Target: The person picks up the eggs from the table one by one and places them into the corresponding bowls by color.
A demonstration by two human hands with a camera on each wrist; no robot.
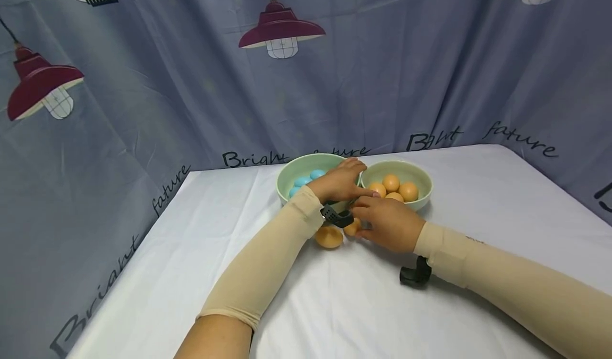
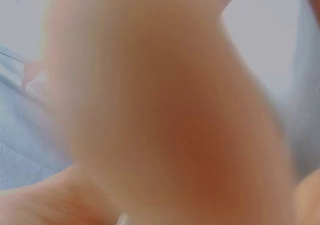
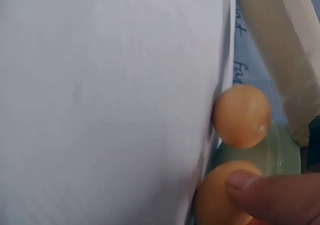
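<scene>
My right hand (image 1: pixel 392 223) is at an orange-brown egg (image 1: pixel 353 226) on the table, its thumb lying on the shell and a finger at the far side; the right wrist view shows the thumb on this egg (image 3: pixel 217 197) up close. Beside it lies a second orange-brown egg (image 1: pixel 329 237), untouched. My left hand (image 1: pixel 337 181) reaches over the right rim of a pale green bowl (image 1: pixel 287 176) with several blue eggs (image 1: pixel 302 181). Its fingertips are hidden around the gap between the bowls, and the left wrist view is mostly blurred skin.
A second pale green bowl (image 1: pixel 425 176) with several orange-brown eggs (image 1: pixel 391 182) stands right of the first. Both bowls are near the far edge of the white-covered table (image 1: pixel 191 253). Behind hangs a grey-blue curtain (image 1: pixel 373 83) printed with lamps. Both forearms wear beige sleeves.
</scene>
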